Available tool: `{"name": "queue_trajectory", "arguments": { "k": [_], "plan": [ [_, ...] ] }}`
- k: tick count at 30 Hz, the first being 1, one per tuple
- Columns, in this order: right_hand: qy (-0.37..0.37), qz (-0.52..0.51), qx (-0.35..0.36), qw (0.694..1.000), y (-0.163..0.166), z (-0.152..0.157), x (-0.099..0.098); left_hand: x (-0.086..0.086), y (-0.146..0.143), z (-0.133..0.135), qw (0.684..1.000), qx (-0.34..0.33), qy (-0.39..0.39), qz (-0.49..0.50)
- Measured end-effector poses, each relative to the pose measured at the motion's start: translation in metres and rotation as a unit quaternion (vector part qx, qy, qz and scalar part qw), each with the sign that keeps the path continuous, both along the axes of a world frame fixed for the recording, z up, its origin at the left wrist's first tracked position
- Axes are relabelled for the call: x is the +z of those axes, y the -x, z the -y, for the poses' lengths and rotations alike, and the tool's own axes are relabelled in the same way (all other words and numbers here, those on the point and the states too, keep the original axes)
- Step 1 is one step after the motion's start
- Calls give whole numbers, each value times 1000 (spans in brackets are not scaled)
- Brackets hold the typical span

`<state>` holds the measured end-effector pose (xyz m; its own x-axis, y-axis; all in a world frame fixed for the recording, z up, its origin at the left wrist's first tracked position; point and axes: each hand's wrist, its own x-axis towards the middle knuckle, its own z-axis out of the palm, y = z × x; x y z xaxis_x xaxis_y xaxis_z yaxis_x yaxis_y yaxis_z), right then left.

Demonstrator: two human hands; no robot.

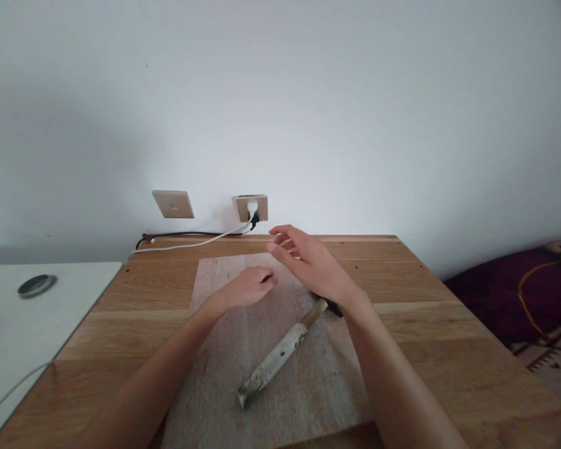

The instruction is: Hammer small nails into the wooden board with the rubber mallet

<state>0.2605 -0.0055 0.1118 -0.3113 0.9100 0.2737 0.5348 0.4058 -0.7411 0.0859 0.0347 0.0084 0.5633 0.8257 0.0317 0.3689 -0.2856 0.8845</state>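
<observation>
Two bare hands, one left hand and one right hand, are over one pale, worn, flat board, which bears one black-headed tool with a long, stained white handle and lies on one brown wooden table. Beyond the board are two gold-coloured rectangular wall plates, one white plug and one black plug. Left of the board, one dark round disc sits on one white tabletop.

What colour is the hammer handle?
The handle is whitish with dark patches, brown at its far end (head view).
</observation>
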Motion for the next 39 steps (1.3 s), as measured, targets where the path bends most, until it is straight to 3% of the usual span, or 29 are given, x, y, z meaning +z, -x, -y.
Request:
{"name": "queue_trajectory", "arguments": {
  "k": [2,4,12,19,29,39],
  "plan": [
    [2,-15,1,1000,-5,0,3,4,2,2,994,-8,-81,-75],
    [0,-17,2,1000,-9,-1,3,6,3,4,987,-30,-111,-114],
    [-17,13,8,1000,-14,-2,0,6,8,6,984,-53,-138,-97],
    [12,58,18,998,-13,3,2,7,9,5,978,-82,-170,-90],
    [4,85,40,996,-12,-2,-4,6,8,6,972,-74,-193,-110],
    [24,75,57,995,-11,0,-4,3,6,5,975,-98,-178,-94]
  ]
}}
